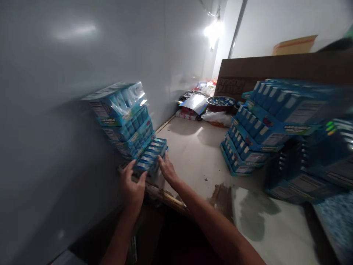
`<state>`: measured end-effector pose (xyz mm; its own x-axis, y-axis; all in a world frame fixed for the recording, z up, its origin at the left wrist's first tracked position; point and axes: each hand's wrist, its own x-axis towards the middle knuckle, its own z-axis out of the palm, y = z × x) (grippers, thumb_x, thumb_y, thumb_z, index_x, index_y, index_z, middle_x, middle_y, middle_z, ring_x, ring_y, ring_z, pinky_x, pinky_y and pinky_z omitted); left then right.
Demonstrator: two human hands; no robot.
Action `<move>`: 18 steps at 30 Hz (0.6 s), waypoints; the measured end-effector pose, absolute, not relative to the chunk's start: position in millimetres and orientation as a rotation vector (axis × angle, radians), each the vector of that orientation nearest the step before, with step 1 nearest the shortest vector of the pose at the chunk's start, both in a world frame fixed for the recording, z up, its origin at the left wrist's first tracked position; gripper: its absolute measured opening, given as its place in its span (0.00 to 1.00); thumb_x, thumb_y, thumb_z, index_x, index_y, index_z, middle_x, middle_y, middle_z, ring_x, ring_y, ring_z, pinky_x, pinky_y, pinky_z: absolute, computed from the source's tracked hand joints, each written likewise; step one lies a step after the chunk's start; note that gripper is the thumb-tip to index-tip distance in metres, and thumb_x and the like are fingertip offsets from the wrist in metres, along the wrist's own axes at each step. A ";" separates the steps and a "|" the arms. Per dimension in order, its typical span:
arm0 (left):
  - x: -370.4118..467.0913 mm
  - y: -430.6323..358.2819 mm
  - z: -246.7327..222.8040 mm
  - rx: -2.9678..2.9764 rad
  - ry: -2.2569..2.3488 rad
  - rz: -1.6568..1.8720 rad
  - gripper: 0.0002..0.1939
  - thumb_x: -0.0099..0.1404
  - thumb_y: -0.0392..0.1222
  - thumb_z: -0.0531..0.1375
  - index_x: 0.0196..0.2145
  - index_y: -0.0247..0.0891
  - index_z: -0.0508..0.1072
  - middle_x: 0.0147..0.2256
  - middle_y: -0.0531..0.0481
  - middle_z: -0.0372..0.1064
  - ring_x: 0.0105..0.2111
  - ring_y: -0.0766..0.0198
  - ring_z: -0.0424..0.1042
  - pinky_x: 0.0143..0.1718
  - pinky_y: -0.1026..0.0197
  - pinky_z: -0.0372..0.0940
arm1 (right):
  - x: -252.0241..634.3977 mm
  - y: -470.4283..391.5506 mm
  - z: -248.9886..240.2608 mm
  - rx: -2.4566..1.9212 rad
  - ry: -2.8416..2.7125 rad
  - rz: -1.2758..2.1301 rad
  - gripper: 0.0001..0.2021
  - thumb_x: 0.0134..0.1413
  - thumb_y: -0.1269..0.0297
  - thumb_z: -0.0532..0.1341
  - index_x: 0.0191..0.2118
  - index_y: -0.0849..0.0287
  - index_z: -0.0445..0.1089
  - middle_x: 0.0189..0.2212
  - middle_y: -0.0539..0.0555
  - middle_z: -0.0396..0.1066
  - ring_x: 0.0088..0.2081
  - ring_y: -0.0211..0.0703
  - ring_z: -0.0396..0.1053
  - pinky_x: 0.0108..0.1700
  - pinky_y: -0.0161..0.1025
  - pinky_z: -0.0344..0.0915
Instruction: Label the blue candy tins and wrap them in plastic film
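Note:
A low blue tray of small packs (151, 152) rests near the table's front left edge, with my two hands around its near part. At its near left corner is my left hand (132, 186), thumb and fingers spread apart. My right hand (167, 170) lies along the tray's right side with its fingers stretched out. Neither hand is wrapped around the tray. Right behind and to the left, a stack of similar blue trays (129, 125) stands against the wall, its top one under shiny clear wrap.
Taller stacks of blue trays (256, 129) stand on the right, before a brown cardboard sheet (234, 71). Farther back are a round basin of small pieces (221, 101) and a silvery sheet (194, 103). The grey wall (68, 81) bounds the left; the table's wooden front edge (168, 197) looks rough.

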<state>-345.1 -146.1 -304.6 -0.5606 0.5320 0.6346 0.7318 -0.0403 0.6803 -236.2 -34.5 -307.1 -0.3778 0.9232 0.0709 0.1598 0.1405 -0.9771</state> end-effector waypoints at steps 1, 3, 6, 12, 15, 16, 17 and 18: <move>-342.3 -156.4 -310.1 -1.299 -1.972 -1.643 0.27 0.64 0.42 0.67 0.60 0.35 0.70 0.58 0.37 0.69 0.59 0.50 0.69 0.62 0.46 0.65 | -233.0 -38.3 -306.4 -1.118 -1.707 1.283 0.36 0.69 0.48 0.51 0.73 0.67 0.49 0.69 0.65 0.60 0.67 0.57 0.62 0.67 0.50 0.58; -325.3 -182.2 -325.7 -1.310 -1.930 -1.607 0.26 0.65 0.43 0.66 0.59 0.37 0.71 0.57 0.38 0.69 0.59 0.49 0.68 0.63 0.44 0.63 | -204.6 -59.3 -309.7 -1.157 -1.833 1.233 0.32 0.68 0.49 0.55 0.70 0.64 0.59 0.66 0.64 0.65 0.63 0.55 0.68 0.65 0.49 0.62; -284.3 -218.4 -354.0 -1.584 -2.042 -1.577 0.13 0.67 0.42 0.65 0.49 0.41 0.77 0.52 0.43 0.73 0.52 0.52 0.72 0.60 0.46 0.66 | -122.9 -122.4 -317.3 -1.084 -2.000 1.149 0.19 0.65 0.53 0.62 0.55 0.57 0.77 0.50 0.57 0.80 0.48 0.48 0.78 0.53 0.41 0.71; -190.5 -211.7 -376.3 -2.620 -1.644 -1.609 0.07 0.70 0.38 0.62 0.44 0.43 0.79 0.43 0.49 0.77 0.45 0.59 0.77 0.52 0.54 0.71 | 34.7 -269.4 -316.6 -1.572 -1.920 0.380 0.05 0.61 0.63 0.68 0.42 0.55 0.78 0.38 0.54 0.80 0.41 0.45 0.75 0.47 0.41 0.70; -150.7 -178.0 -364.6 -2.801 -1.402 -1.488 0.07 0.69 0.37 0.62 0.42 0.44 0.80 0.45 0.47 0.78 0.47 0.56 0.76 0.52 0.53 0.71 | 85.3 -313.4 -338.8 -1.816 -2.165 -0.051 0.14 0.60 0.67 0.65 0.52 0.55 0.75 0.52 0.60 0.75 0.53 0.54 0.70 0.58 0.52 0.65; -140.9 -166.1 -359.8 -2.803 -1.412 -1.446 0.07 0.68 0.38 0.63 0.42 0.43 0.81 0.46 0.46 0.78 0.47 0.55 0.75 0.52 0.51 0.71 | 98.8 -322.6 -350.1 -1.853 -2.238 -0.170 0.21 0.60 0.69 0.64 0.59 0.56 0.72 0.58 0.62 0.72 0.59 0.58 0.66 0.61 0.56 0.62; -133.1 -154.7 -355.1 -2.803 -1.447 -1.410 0.07 0.67 0.38 0.64 0.42 0.43 0.81 0.46 0.45 0.78 0.47 0.53 0.75 0.52 0.49 0.71 | 111.2 -329.2 -361.4 -1.860 -2.289 -0.273 0.25 0.61 0.71 0.62 0.64 0.57 0.67 0.62 0.64 0.68 0.62 0.60 0.62 0.63 0.59 0.60; -127.2 -143.7 -350.5 -2.813 -1.493 -1.384 0.08 0.65 0.39 0.65 0.42 0.42 0.81 0.46 0.44 0.78 0.47 0.52 0.75 0.53 0.48 0.71 | 122.8 -333.2 -371.5 -1.840 -2.321 -0.350 0.27 0.62 0.73 0.60 0.66 0.58 0.65 0.62 0.64 0.67 0.64 0.61 0.60 0.63 0.59 0.60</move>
